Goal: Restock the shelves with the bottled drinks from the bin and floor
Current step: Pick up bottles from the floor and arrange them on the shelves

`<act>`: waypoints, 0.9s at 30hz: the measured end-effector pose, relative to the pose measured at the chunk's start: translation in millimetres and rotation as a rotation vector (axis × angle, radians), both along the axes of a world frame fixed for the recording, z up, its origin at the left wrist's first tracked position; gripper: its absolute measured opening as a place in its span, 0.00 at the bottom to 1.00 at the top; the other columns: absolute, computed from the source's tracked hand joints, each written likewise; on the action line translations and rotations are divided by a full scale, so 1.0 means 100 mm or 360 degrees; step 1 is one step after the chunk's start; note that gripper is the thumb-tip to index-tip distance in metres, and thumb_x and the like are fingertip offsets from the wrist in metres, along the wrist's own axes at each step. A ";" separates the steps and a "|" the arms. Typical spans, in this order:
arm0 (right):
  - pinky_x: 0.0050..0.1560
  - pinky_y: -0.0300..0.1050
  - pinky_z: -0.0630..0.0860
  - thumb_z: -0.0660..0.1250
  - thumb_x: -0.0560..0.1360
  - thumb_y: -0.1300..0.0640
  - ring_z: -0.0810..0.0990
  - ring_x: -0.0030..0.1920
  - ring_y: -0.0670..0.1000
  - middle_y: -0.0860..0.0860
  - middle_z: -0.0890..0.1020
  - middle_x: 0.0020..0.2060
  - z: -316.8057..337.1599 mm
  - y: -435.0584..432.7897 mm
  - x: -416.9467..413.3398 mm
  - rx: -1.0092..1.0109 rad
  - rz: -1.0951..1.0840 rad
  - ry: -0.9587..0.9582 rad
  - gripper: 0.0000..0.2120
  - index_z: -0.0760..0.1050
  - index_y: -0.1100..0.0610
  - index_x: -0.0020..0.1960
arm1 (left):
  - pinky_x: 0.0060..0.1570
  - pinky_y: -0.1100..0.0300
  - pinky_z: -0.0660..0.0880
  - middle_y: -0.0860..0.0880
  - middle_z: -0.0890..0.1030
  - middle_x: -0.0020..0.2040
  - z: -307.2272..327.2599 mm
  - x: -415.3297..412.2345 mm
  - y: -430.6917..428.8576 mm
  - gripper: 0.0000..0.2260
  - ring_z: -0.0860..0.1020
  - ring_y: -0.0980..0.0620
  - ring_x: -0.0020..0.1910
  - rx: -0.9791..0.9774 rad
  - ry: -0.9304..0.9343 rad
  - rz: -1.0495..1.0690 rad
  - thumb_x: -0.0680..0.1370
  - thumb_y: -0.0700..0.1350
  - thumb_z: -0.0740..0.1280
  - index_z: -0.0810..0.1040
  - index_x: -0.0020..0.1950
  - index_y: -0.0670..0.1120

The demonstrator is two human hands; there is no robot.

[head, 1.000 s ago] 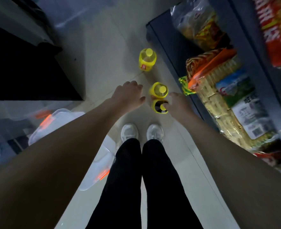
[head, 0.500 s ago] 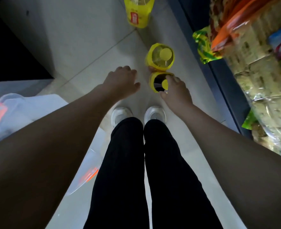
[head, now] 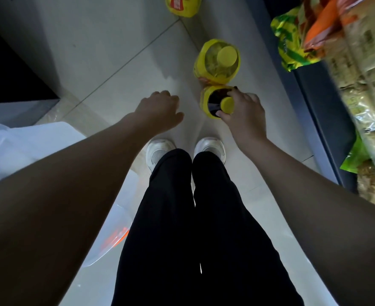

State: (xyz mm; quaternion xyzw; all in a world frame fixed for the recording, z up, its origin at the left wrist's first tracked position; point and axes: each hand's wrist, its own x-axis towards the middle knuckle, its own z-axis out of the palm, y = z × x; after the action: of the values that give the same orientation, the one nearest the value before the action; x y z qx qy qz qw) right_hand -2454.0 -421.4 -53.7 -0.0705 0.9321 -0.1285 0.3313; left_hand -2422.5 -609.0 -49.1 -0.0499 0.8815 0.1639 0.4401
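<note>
**Now gripping the near bottle by its cap**

Down by the toes of the white shoes (head: 210,149), finds the right hand (head: 245,120) wrapped round the yellow-capped top of the dark bottle (head: 213,102), thumb on the near side and fingertips (head: 240,93) over the far shoulder. Finds the left hand (head: 160,111) loosely curled a little to the left, holding nothing and touching no bottle.

Stands upright on the floor (head: 115,51), that dark bottle, with its long axis pointing straight up toward the camera. Calls, most likely, for a plain vertical lift before any swing sideways. Places the shelf (head: 310,96) on the right, nearer the gripping hand than the idle one, and so favours the right arm for the carry.

Just beyond, sets a second bottle (head: 217,61) of yellow drink, also upright, touching the dark one or very nearly; cannot tell which. Risks a knock there, probably, if the lift tips away from the body. Farther off, shows a third bottle (head: 182,6), cut by the top edge.

On the shelf, carries stacked snack packets (head: 358,85) and no drinks in the part that shows. At the left, beside the left forearm, shows the translucent bin (head: 38,138) with an orange patch; cannot tell what lies inside.
</note>
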 end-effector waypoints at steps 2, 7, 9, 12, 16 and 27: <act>0.57 0.45 0.66 0.68 0.74 0.51 0.69 0.65 0.55 0.54 0.76 0.61 0.04 -0.01 -0.05 0.0023 0.0037 -0.0012 0.23 0.70 0.58 0.66 | 0.58 0.48 0.71 0.40 0.73 0.60 0.05 0.00 -0.01 0.18 0.71 0.40 0.61 0.0003 -0.0012 0.0015 0.78 0.52 0.60 0.73 0.62 0.41; 0.54 0.48 0.69 0.68 0.74 0.51 0.73 0.59 0.58 0.59 0.79 0.56 0.15 0.01 -0.12 0.0060 0.0066 -0.0050 0.21 0.72 0.60 0.63 | 0.59 0.48 0.71 0.41 0.73 0.61 0.23 0.02 -0.02 0.18 0.71 0.42 0.61 0.0032 -0.0022 0.0055 0.79 0.52 0.59 0.74 0.63 0.42; 0.53 0.49 0.69 0.68 0.74 0.50 0.74 0.58 0.59 0.59 0.79 0.55 0.25 0.03 -0.13 0.0060 0.0049 -0.0066 0.22 0.72 0.59 0.63 | 0.59 0.48 0.71 0.41 0.74 0.61 0.33 0.05 -0.01 0.17 0.71 0.42 0.61 0.0042 -0.0016 0.0071 0.79 0.52 0.59 0.74 0.63 0.43; 0.53 0.48 0.69 0.68 0.74 0.49 0.75 0.57 0.60 0.60 0.80 0.54 0.47 0.06 -0.13 0.0034 0.0002 -0.0075 0.22 0.72 0.59 0.63 | 0.60 0.48 0.70 0.42 0.73 0.61 0.51 0.07 -0.01 0.17 0.71 0.42 0.62 0.0031 -0.0025 0.0094 0.79 0.52 0.59 0.74 0.62 0.43; 0.51 0.48 0.70 0.68 0.74 0.49 0.76 0.56 0.60 0.60 0.80 0.53 0.84 0.10 -0.13 -0.0009 -0.0122 -0.0045 0.22 0.72 0.59 0.63 | 0.60 0.49 0.70 0.42 0.73 0.61 0.83 0.07 -0.02 0.17 0.71 0.43 0.62 0.0039 0.0007 0.0136 0.79 0.52 0.60 0.74 0.62 0.43; 0.54 0.48 0.73 0.71 0.71 0.47 0.77 0.55 0.58 0.56 0.81 0.53 2.22 -0.04 -0.15 -0.0313 -0.0566 0.0287 0.21 0.75 0.55 0.61 | 0.59 0.51 0.72 0.41 0.75 0.60 2.05 0.02 -0.16 0.16 0.73 0.41 0.61 0.0104 0.0278 0.0123 0.79 0.52 0.60 0.75 0.61 0.42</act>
State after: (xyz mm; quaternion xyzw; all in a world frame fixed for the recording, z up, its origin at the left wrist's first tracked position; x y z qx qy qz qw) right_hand -2468.7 -425.4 168.5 0.0517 0.9387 -0.2684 0.2102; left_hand -2420.9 -625.1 155.6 -0.0551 0.9081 0.2132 0.3562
